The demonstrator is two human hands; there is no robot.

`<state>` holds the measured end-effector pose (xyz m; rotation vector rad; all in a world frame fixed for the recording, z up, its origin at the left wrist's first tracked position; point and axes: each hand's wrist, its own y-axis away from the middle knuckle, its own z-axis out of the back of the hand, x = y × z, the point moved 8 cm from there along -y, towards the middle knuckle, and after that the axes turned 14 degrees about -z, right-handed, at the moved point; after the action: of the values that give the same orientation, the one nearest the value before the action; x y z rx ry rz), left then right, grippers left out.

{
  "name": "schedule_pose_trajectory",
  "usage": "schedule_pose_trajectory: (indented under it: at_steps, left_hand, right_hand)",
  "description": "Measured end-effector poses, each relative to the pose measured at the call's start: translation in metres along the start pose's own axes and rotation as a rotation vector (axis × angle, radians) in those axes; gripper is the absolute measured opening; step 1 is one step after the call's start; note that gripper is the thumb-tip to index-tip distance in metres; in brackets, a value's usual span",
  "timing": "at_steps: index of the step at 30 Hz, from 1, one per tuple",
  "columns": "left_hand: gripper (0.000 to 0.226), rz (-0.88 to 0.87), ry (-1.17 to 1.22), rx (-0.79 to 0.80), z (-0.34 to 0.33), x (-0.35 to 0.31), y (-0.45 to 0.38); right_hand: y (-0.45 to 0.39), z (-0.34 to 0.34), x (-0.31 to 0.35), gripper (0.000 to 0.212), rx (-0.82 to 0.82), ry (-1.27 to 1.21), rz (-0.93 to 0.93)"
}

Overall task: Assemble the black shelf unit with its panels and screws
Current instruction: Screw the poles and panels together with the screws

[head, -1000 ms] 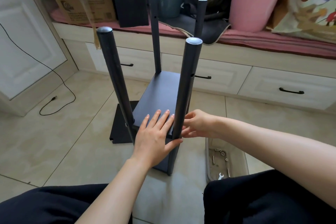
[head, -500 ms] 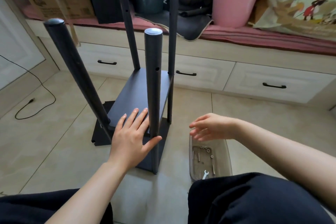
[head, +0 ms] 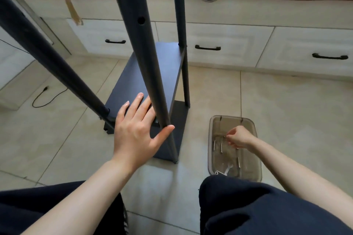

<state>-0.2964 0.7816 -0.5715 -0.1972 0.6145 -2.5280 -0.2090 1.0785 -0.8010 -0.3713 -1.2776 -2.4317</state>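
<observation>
Left hand [head: 136, 135] flat, fingers spread, pressing black shelf panel [head: 152, 74] – steadies unit; right hand [head: 238, 137] pinching small hardware (likely screw) in clear plastic tray [head: 254, 170].

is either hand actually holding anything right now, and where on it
The left hand holds nothing: it presses flat on the black shelf panel. The right hand is reaching into the clear tray, fingertips pinched; whether they hold a screw cannot be told.

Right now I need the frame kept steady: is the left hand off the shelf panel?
No, the left hand rests flat on the black shelf panel, fingers straight beside the near post.
</observation>
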Motion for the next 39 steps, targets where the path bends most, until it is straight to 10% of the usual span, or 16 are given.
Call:
schedule_pose_trajectory:
  at_steps: [19, 39]
  left_hand:
    - [0.055, 0.028, -0.081, -0.129, -0.009, -0.014, -0.013]
    - [0.057, 0.008, -0.101, -0.132, -0.009, -0.014, -0.013]
  right_hand:
    - [-0.072, -0.033, -0.033, 0.029, -0.296, 0.18, 0.013]
    - [-0.072, -0.05, -0.03, 0.012, -0.254, 0.11, 0.002]
